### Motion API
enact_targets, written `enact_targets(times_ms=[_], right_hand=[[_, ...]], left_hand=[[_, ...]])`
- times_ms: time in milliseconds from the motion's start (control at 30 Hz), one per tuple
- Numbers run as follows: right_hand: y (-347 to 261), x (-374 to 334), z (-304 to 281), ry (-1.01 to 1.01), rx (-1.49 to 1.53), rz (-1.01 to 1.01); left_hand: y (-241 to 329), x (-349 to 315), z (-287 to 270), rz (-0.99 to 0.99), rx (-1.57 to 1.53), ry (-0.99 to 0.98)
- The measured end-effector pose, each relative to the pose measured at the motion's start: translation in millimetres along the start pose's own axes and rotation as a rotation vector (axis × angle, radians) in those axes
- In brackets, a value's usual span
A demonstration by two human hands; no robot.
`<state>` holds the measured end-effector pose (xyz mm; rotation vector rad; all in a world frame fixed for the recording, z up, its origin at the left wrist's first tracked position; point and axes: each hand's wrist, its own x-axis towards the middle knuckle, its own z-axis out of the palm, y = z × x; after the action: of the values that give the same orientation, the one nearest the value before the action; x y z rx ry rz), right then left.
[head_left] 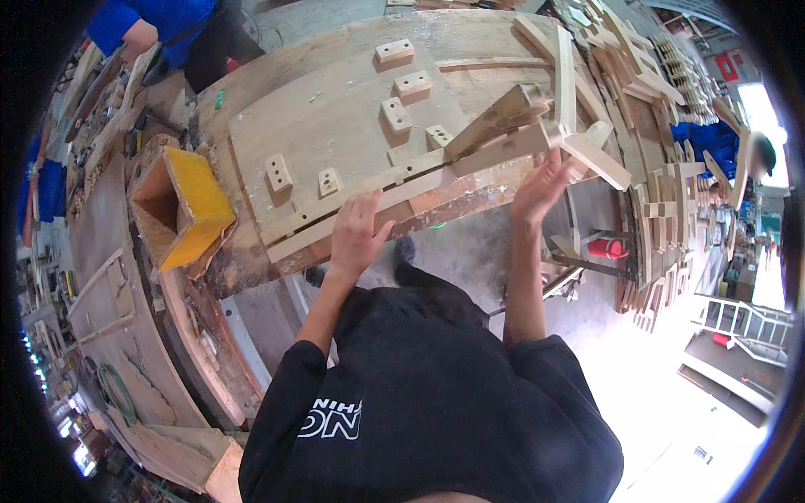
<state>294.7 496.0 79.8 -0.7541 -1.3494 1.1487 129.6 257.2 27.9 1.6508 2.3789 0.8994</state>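
Note:
My left hand (357, 233) rests on a long pale wooden strip (306, 240) along the bench's near edge, fingers laid over it and thumb apart. At the strip's right end, my right hand (541, 189) reaches up with stretched fingers touching the end of a thick wooden board (507, 149). Another tapered board (496, 122) lies just behind that one. A short wooden piece (597, 161) slants out to the right of my right hand. Part of that hand's fingertips is hard to make out against the wood.
Several drilled wooden blocks (278, 173) sit on a plywood sheet (319, 126) on the workbench. A yellow-sided box (201, 210) stands at the bench's left end. Wooden parts (662, 210) are stacked at right. A person in blue (159, 25) is at the far left.

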Motion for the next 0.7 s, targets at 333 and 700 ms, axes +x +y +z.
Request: enact_targets(times_ms=[333,700], right_hand=[[-12,-77,-132,-0.637,0.926,1.271],[-42,-95,-160,-0.760,0.662,1.176]], left_hand=[[-3,-14,10,-0.027,0.291,-0.128],[21,-25,-44,-0.030,0.187,0.008]])
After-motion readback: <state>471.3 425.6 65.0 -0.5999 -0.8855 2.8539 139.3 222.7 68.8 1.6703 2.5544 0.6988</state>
